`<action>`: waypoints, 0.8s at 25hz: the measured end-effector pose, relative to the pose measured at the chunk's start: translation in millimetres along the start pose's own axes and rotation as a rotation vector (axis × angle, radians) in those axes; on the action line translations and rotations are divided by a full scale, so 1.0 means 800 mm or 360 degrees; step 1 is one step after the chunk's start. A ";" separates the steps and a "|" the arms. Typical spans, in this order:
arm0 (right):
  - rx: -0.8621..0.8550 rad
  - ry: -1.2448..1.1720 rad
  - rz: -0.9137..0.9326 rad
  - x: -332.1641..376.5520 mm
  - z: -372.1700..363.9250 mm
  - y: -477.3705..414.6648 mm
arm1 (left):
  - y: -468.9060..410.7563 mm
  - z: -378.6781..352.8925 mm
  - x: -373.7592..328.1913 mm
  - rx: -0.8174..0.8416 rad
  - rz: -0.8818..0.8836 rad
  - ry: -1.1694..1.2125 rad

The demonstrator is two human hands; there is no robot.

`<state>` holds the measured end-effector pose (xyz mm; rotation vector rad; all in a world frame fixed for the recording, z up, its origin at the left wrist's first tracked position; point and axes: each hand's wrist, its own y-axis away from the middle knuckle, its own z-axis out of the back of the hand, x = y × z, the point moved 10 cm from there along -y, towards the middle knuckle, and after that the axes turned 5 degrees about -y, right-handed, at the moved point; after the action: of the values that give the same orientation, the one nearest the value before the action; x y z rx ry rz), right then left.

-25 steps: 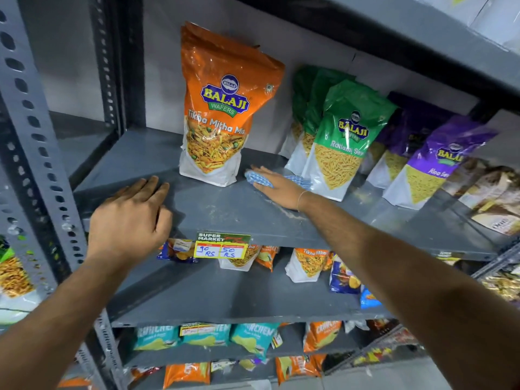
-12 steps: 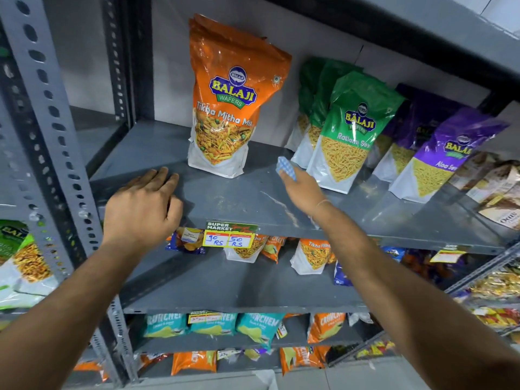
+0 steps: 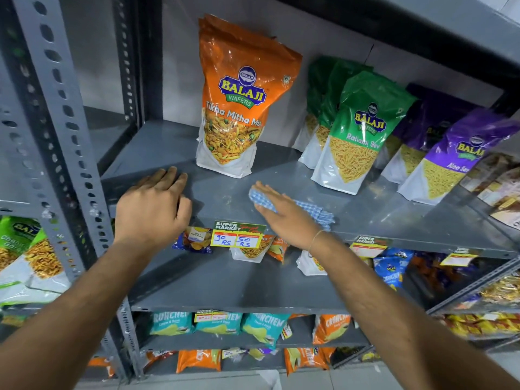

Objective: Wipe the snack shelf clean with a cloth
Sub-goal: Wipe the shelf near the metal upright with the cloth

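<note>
A grey metal snack shelf (image 3: 157, 153) runs across the view at chest height. My right hand (image 3: 284, 213) lies flat near its front edge, pressing a blue-and-white checked cloth (image 3: 316, 211) onto the surface; the cloth sticks out in front of my fingertips and to the right of my palm. My left hand (image 3: 153, 205) rests palm down on the shelf's front left edge, holding nothing. An orange snack bag (image 3: 239, 102) stands upright behind both hands.
Green bags (image 3: 357, 136) and purple bags (image 3: 450, 161) stand to the right on the same shelf. A perforated grey upright (image 3: 53, 116) is on the left. A price tag (image 3: 237, 237) hangs on the shelf lip. Lower shelves hold more snack packets.
My right hand has slid the cloth from beside the green bags toward the front middle of the shelf. The left hand stays on the front edge. The view has shifted.
</note>
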<state>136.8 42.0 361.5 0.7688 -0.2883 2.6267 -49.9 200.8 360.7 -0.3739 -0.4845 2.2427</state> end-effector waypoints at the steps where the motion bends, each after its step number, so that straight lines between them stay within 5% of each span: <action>1: -0.0114 -0.0178 -0.0066 -0.003 0.011 0.001 | -0.001 0.000 -0.001 0.0003 -0.0005 -0.0001; 4: -0.0518 -0.0337 -0.0425 -0.055 0.072 -0.003 | -0.003 -0.001 -0.001 0.0018 -0.0031 0.0003; 8: -0.0137 0.0207 -0.0461 -0.062 0.047 -0.012 | -0.002 -0.007 0.003 0.0045 -0.0031 -0.0005; 14: -0.0060 0.0217 0.0127 0.061 -0.032 -0.004 | -0.005 -0.006 0.001 0.0098 -0.0120 -0.0006; 16: -0.0029 -0.0051 0.0257 0.087 -0.054 0.018 | -0.005 -0.003 0.002 0.0112 -0.0159 0.0020; 18: -0.0394 -0.0543 0.0059 0.068 -0.007 0.017 | -0.006 -0.003 0.001 0.0141 -0.0186 0.0030; 20: -0.0768 -0.0544 -0.0167 0.028 0.054 0.009 | -0.004 -0.004 0.003 0.0159 -0.0184 0.0024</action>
<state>137.3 29.5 408.8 1.0151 -0.9087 2.1815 -47.9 205.2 359.1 -0.3037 -0.3750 2.1410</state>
